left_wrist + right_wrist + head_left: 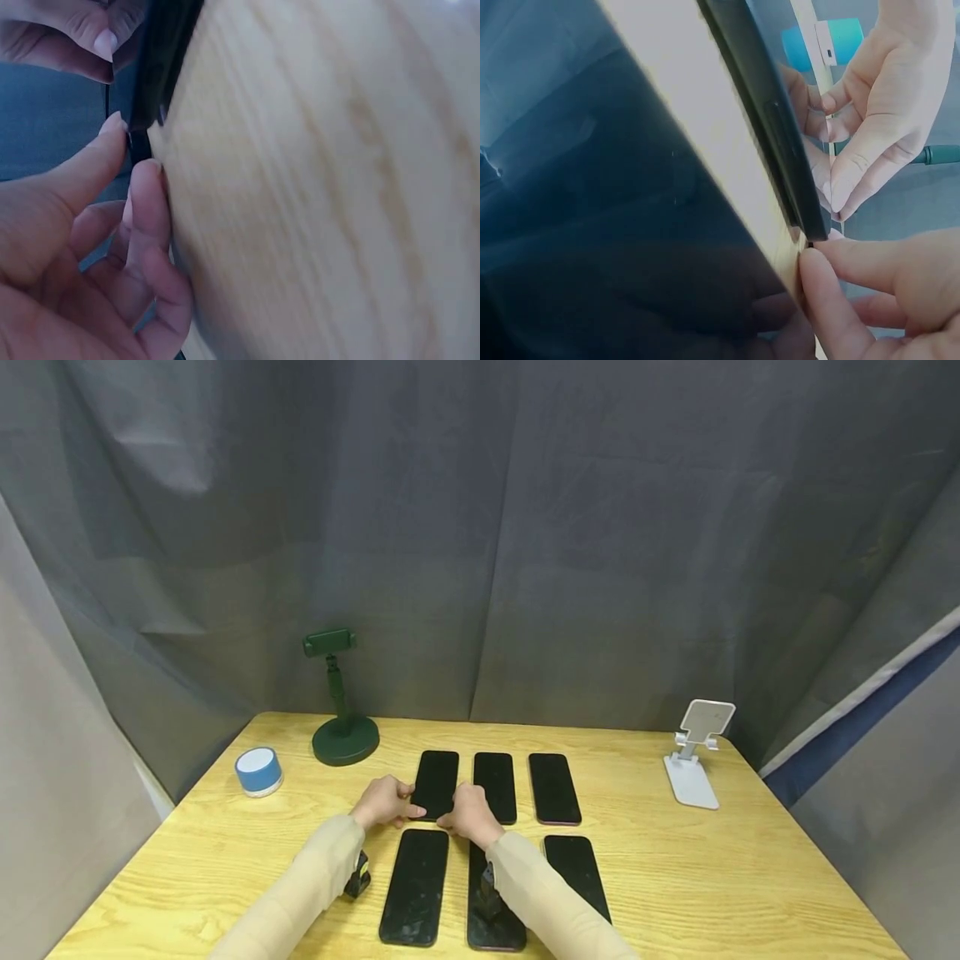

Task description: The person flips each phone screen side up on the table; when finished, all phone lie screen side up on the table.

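Black smartphones lie on the wooden table in two rows of three, seen in the head view. At the back-left smartphone [437, 781], my left hand [384, 802] pinches the left side near the lower corner. My right hand [474, 814] pinches the lower right corner of that same smartphone between thumb and finger. Beside it in the back row are the middle smartphone [495, 785] and the right smartphone [554, 789]. Nearer lie the front-left smartphone [415, 889], the front-middle smartphone [498, 933], partly covered by my right forearm, and the front-right smartphone [576, 870].
A dark green phone stand [345, 739] with a round base stands at the back left. Left of it sits a short blue-and-white cylinder [258, 772]. A white folding phone stand [692, 781] is at the right. Grey cloth [480, 543] hangs behind the table [712, 877].
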